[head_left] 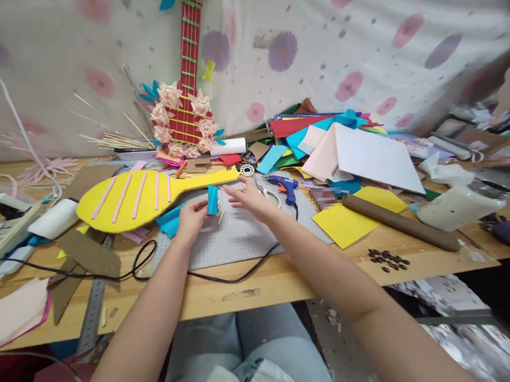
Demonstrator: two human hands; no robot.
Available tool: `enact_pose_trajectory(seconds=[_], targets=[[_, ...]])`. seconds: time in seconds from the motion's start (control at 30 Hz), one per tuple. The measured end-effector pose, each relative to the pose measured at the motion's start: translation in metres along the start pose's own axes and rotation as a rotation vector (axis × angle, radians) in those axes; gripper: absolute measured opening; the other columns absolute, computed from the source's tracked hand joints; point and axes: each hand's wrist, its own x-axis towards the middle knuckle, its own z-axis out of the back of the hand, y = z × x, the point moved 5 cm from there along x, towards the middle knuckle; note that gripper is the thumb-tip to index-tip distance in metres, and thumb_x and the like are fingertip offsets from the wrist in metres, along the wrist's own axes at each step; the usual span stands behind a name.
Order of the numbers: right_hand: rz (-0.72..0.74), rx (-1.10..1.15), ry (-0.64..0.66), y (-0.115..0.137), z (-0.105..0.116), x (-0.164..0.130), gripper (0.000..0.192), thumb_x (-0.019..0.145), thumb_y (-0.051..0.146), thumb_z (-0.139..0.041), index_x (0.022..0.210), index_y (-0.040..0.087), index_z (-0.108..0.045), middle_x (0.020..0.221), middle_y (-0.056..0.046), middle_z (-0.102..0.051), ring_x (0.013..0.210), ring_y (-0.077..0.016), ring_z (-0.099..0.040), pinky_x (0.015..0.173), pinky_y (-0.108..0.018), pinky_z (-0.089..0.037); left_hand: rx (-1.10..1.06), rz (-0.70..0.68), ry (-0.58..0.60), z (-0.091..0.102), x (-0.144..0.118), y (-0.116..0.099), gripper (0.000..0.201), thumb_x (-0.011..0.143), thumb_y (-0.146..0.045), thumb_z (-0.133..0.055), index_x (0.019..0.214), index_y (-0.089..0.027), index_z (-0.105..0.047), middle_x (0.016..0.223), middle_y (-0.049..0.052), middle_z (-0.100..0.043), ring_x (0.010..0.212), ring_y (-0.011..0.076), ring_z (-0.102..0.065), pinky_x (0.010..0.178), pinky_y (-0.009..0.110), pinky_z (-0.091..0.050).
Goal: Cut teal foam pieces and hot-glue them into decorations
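Head view showed our left hand (190, 217) pinching a small blue foam piece (213, 200) upright over the grey cutting mat (240, 238), just below the neck of the yellow foam guitar (138, 197); our right hand (249, 198) hovered beside it, fingers spread, gripping nothing; small wooden sticks (221, 215) lay on the mat between the hands; the blue glue gun (284, 184) lay near the right hand. We judged the step as preparing the blue piece for attachment; the next move called for glue and careful alignment.
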Motion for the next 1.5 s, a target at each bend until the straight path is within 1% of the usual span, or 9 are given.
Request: enact_pose_trajectory(seconds=[0.07,0.17,0.27,0.43,0.53,0.67,0.9,1.13,1.5], targets=[[0.026,0.021,-0.035,-0.006,-0.025,0.011,0.089,0.061,0.046,-0.071,0.133,0.021,-0.024,0.103,-0.008,-0.059,0.09,-0.0186,-0.061,0.078,-0.034,-0.051,0.073,-0.035,-0.01,0.0,0.0,0.002,0.039,0.049,-0.037,-0.075,0.08,-0.014,-0.071,0.076,0.007,-0.071,0.069,0.0196,-0.064,0.064,0.032,-0.053],[0.059,0.024,-0.148,-0.014,-0.036,0.024,0.089,0.057,0.036,-0.075,0.13,0.021,-0.027,0.098,-0.005,-0.059,0.088,-0.0172,-0.06,0.081,-0.034,-0.049,0.132,-0.074,-0.011,0.0,0.002,0.003,0.037,0.05,-0.038,-0.075,0.079,-0.014,-0.071,0.075,0.006,-0.071,0.069,0.0192,-0.064,0.064,0.032,-0.053],[0.053,0.058,-0.154,-0.023,-0.032,0.03,0.075,0.06,0.029,-0.072,0.124,0.021,-0.033,0.089,-0.002,-0.059,0.079,-0.0145,-0.06,0.076,-0.034,-0.05,0.129,-0.083,-0.023,0.001,0.004,0.002,0.036,0.052,-0.036,-0.075,0.079,-0.013,-0.07,0.076,0.006,-0.071,0.069,0.0188,-0.064,0.066,0.032,-0.053],[0.02,0.071,-0.157,-0.033,-0.018,0.033,0.036,0.067,0.018,-0.06,0.1,0.022,-0.045,0.074,0.003,-0.057,0.063,-0.0102,-0.055,0.065,-0.029,-0.049,0.142,-0.095,-0.03,0.002,0.005,0.002,0.031,0.054,-0.032,-0.074,0.079,-0.015,-0.071,0.077,0.006,-0.071,0.07,0.02,-0.064,0.067,0.033,-0.053],[0.063,0.05,-0.167,-0.037,-0.014,0.035,0.027,0.068,0.017,-0.056,0.093,0.022,-0.046,0.068,0.006,-0.056,0.059,-0.0096,-0.052,0.06,-0.026,-0.046,0.137,-0.098,-0.032,0.003,0.006,0.005,0.03,0.054,-0.03,-0.075,0.079,-0.015,-0.072,0.078,0.006,-0.071,0.072,0.0207,-0.065,0.068,0.034,-0.053],[0.123,0.125,-0.157,-0.041,-0.014,0.036,0.028,0.067,0.017,-0.054,0.093,0.023,-0.044,0.064,0.007,-0.054,0.056,-0.0091,-0.05,0.055,-0.023,-0.042,0.132,-0.079,-0.037,0.003,0.009,0.01,0.031,0.052,-0.03,-0.076,0.08,-0.015,-0.072,0.079,0.006,-0.071,0.071,0.0207,-0.065,0.069,0.034,-0.053],[0.119,0.266,-0.059,-0.041,-0.014,0.033,0.032,0.064,0.018,-0.057,0.093,0.023,-0.043,0.064,0.007,-0.054,0.055,-0.0094,-0.05,0.054,-0.023,-0.041,0.109,-0.004,0.077,-0.006,0.006,0.012,0.039,0.053,-0.035,-0.076,0.086,-0.014,-0.072,0.076,0.006,-0.071,0.067,0.0202,-0.065,0.065,0.033,-0.054],[0.098,0.415,0.039,-0.039,-0.019,0.028,0.038,0.061,0.022,-0.063,0.093,0.024,-0.043,0.066,0.007,-0.057,0.056,-0.0086,-0.053,0.056,-0.023,-0.044,0.113,-0.015,-0.009,-0.005,0.003,0.009,0.038,0.05,-0.035,-0.077,0.081,-0.013,-0.072,0.075,0.007,-0.071,0.066,0.0209,-0.064,0.063,0.033,-0.053],[0.098,0.496,0.057,-0.041,-0.019,0.028,0.039,0.059,0.021,-0.067,0.092,0.024,-0.046,0.067,0.007,-0.059,0.058,-0.0088,-0.055,0.059,-0.023,-0.046,0.051,-0.009,-0.036,-0.006,0.003,0.006,0.042,0.043,-0.035,-0.081,0.078,-0.013,-0.071,0.075,0.007,-0.07,0.069,0.0213,-0.064,0.065,0.034,-0.053]])
